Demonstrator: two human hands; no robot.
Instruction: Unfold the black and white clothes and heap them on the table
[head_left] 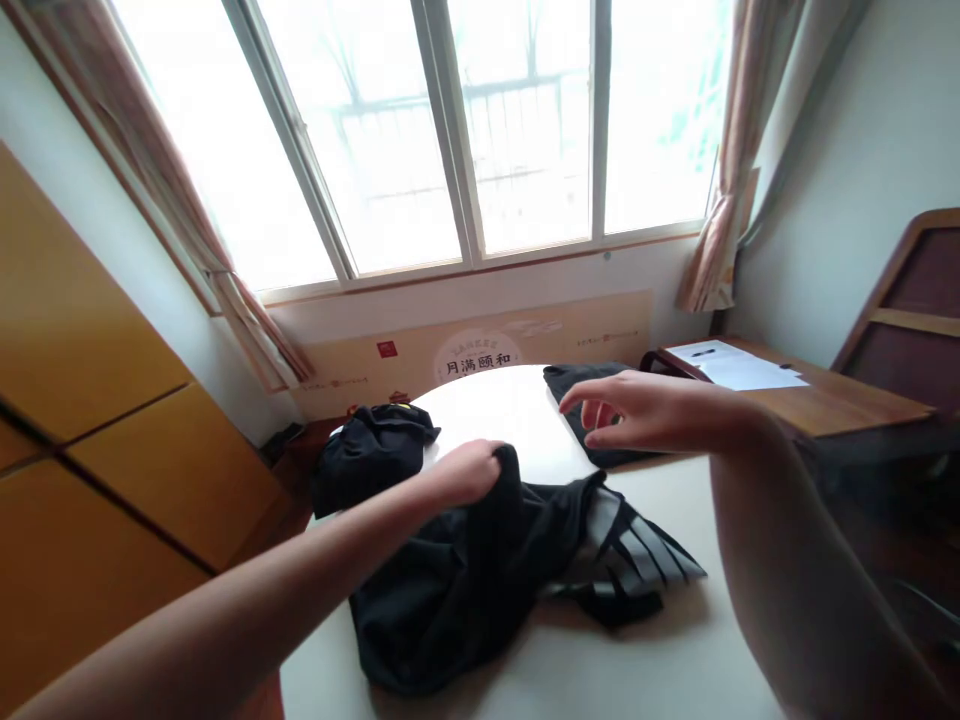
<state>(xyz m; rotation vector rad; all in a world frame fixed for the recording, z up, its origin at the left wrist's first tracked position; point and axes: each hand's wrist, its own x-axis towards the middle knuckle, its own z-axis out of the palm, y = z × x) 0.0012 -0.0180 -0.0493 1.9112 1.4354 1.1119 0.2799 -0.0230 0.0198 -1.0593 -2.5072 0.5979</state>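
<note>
A black garment (442, 590) lies crumpled on the white surface, with a grey-and-black striped part (649, 550) spread out at its right end. My left hand (472, 470) is closed on the upper edge of this garment and lifts a fold of it. To the right, my right hand (637, 410) hovers above the garment with its fingers bent and thumb apart, holding nothing. Behind my right hand lies a dark folded cloth (574, 377), partly hidden by it. A bundle of black fabric (375, 450) sits beyond my left forearm.
The white tabletop (540, 680) extends toward the window. On the right stands a wooden desk (847, 400) with white papers (739, 365) and a pen, beside a brown chair back (915, 290). Yellow cabinets (97, 380) line the left side. Tied curtains (724, 230) flank the window.
</note>
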